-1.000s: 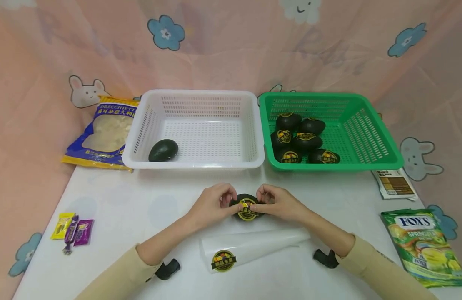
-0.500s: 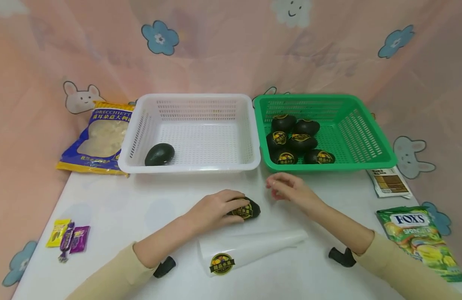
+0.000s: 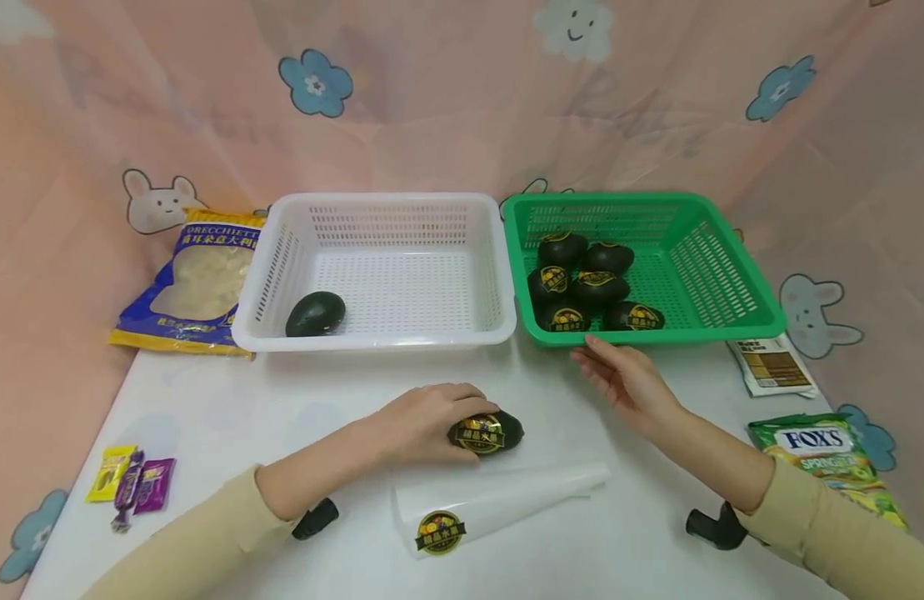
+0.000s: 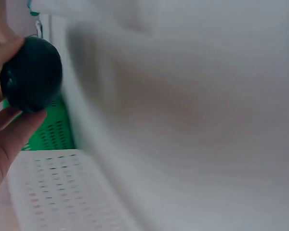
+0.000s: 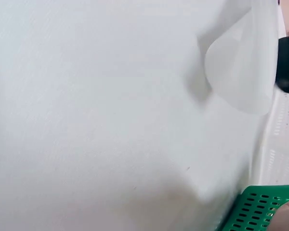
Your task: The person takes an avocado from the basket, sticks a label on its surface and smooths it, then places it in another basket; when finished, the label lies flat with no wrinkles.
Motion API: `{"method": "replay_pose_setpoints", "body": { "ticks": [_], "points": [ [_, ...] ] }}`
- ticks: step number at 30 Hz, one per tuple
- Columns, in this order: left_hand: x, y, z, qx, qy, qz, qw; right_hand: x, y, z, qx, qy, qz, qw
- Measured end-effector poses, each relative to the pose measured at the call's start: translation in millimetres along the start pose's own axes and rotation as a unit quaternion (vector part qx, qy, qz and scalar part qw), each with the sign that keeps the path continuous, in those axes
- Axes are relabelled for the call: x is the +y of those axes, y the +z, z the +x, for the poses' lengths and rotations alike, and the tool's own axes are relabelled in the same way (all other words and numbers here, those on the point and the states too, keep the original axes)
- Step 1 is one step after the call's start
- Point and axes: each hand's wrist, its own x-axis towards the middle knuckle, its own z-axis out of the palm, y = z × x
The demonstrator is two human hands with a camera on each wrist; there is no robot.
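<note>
My left hand (image 3: 432,423) grips a dark avocado (image 3: 510,433) bearing a black-and-gold sticker, over the middle of the table; fingers and thumb wrap around its left end. In the left wrist view the same avocado (image 4: 32,74) appears between thumb and fingers. My right hand (image 3: 630,387) is at the front rim of the green basket (image 3: 701,337), fingers loosely extended, holding nothing. Whether it touches the rim is unclear. Several stickered avocados (image 3: 598,289) lie in that basket's left half. One avocado without a visible sticker (image 3: 316,314) sits in the white basket (image 3: 372,343).
A rolled white sheet (image 3: 506,502) with one sticker (image 3: 441,532) lies in front of the hands. A pasta bag (image 3: 207,279) leans left of the white basket. Small candies (image 3: 130,483) lie at left; a green FOX'S bag (image 3: 821,442) and a foil packet (image 3: 775,367) at right.
My right hand has left the avocado, moving right and forward to the green basket's rim. The left hand has shifted from pressing the sticker to gripping the avocado. The camera view shifted slightly.
</note>
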Motion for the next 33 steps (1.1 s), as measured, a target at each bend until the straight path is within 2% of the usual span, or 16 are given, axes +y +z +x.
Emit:
{"method": "replay_pose_setpoints", "body": {
  "ticks": [2, 5, 8, 10, 13, 17, 20, 24, 28, 31, 33],
  "points": [
    [4.9, -13.5, 12.3, 0.007, 0.02, -0.034, 0.9992, -1, -1, 1, -0.005, -0.005, -0.015, 1.0],
    [12.8, -42.3, 41.5, 0.039, 0.036, -0.056, 0.997, -1, -4, 2, -0.008, -0.01, -0.039, 0.999],
    [14.7, -71.7, 81.5, 0.068, 0.016, -0.043, 0.9966, -1, -6, 2, -0.007, -0.012, -0.059, 0.998],
    [11.0, -86.1, 110.6, 0.072, -0.011, -0.029, 0.9969, -1, -6, 2, -0.003, -0.013, -0.072, 0.997],
    [2.3, -95.6, 152.5, 0.066, -0.041, -0.019, 0.9968, -1, -6, 2, 0.003, -0.011, -0.092, 0.996],
    [-7.6, -89.0, 192.4, 0.016, -0.073, 0.022, 0.9969, -1, -6, 2, 0.009, -0.011, -0.114, 0.993],
    [-12.3, -75.1, 208.0, -0.033, -0.098, 0.074, 0.9919, 0, -6, 2, 0.011, -0.013, -0.12, 0.993],
    [-14.9, -56.1, 214.8, -0.078, -0.117, 0.118, 0.983, 2, -6, 2, 0.012, -0.015, -0.129, 0.991],
    [-11.9, -47.3, 215.7, -0.076, -0.112, 0.099, 0.9858, 2, -7, 2, 0.015, -0.018, -0.138, 0.99],
    [-9.0, -46.5, 217.3, -0.065, -0.111, 0.086, 0.988, 2, -7, 2, 0.021, -0.019, -0.141, 0.99],
    [-8.6, -46.7, 219.4, -0.073, -0.111, 0.088, 0.9873, 1, -8, 2, 0.025, -0.019, -0.142, 0.989]
  ]
}}
